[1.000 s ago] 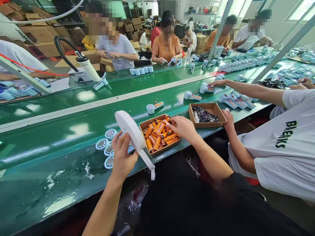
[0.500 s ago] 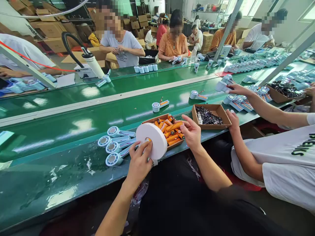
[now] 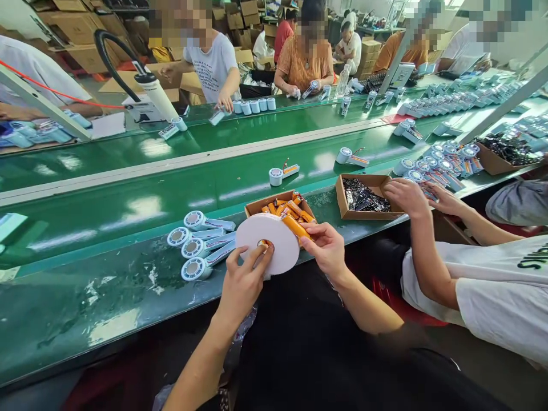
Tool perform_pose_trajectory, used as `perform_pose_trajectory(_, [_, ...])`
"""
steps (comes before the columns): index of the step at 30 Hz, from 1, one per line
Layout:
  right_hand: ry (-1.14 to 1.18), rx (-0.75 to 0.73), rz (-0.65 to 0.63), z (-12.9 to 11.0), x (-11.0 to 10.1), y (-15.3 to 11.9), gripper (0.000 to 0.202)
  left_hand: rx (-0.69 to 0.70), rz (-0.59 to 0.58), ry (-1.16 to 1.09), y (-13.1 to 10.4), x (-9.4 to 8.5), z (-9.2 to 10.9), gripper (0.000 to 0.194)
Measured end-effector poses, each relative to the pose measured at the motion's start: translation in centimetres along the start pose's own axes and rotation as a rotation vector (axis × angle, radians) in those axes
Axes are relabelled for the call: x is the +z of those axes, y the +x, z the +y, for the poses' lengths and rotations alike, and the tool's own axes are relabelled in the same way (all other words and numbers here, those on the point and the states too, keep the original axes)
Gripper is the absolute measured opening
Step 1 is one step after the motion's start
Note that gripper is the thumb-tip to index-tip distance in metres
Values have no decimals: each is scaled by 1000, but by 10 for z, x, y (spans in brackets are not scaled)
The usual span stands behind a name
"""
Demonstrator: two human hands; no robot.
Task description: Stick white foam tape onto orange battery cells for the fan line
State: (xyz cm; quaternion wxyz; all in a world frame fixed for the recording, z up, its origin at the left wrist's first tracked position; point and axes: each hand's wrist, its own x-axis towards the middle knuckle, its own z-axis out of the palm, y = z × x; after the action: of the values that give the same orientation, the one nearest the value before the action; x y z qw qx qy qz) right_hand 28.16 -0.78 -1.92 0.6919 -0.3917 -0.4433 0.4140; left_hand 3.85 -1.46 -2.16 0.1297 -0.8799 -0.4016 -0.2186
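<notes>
My left hand point(image 3: 246, 279) grips a white roll of tape point(image 3: 282, 251) upright, with fingers at its centre hole. In my right hand point(image 3: 327, 248) is an orange battery point(image 3: 295, 227), pinched between thumb and fingers at the roll's right edge. Whether it touches the tape I cannot tell. Behind the roll stands a cardboard box point(image 3: 252, 209) filled with orange batteries point(image 3: 276, 204); the roll hides part of it. To the left lie several light-blue handheld fan bodies point(image 3: 197, 268) with round heads, their handles pointing right.
On the green belt point(image 3: 141, 188) sit two fan bodies with open handles point(image 3: 276, 177). A carton of small black parts point(image 3: 366, 197) is at my right, by a co-worker's hands point(image 3: 411, 197). More fan bodies point(image 3: 445, 162) crowd the right. Other people sit across the belt.
My right hand has lifted an orange battery from the box and brought it to the tape roll. The neighbour's hands have shifted. Across the belt, a person has reached down to a light-blue piece.
</notes>
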Motion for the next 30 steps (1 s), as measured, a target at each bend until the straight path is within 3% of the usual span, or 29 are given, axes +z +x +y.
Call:
perform_pose_trajectory(5, [-155,345,-316,-20,-16,13,53,145,-6,89,2,-18,-21,68])
perform_pose_trajectory(9, [-345,417,-555,-47,-28,40,27,263,18,128,12,-33,-29,60])
perform_pose_trajectory(12, [-375,482,-638,-51,-34,48,26,320,-28,128,19,-41,-27,56])
perform_pose_trajectory(14, [-265,483,-530,-40,-27,41,30,315,-56,124,22,-42,-22,55])
perform_pose_trajectory(18, [192,281,129,-3,4,5,47,192,27,80,18,-30,9,46])
perform_pose_trajectory(20, [302,241,301,6,9,-2,46,116,86,7,9,-19,32,44])
perform_pose_trajectory(23, [269,152,334,-7,-19,22,41,207,56,-175,-9,-7,58,39])
perform_pose_trajectory(25, [230,-47,435,-25,-49,50,37,333,-21,-302,-13,-3,63,39])
perform_pose_trajectory(27, [221,-147,475,-37,-68,73,36,318,-116,-356,-2,-1,55,48])
perform_pose_trajectory(30, [226,10,251,-36,-65,74,49,182,-307,-392,31,5,20,71])
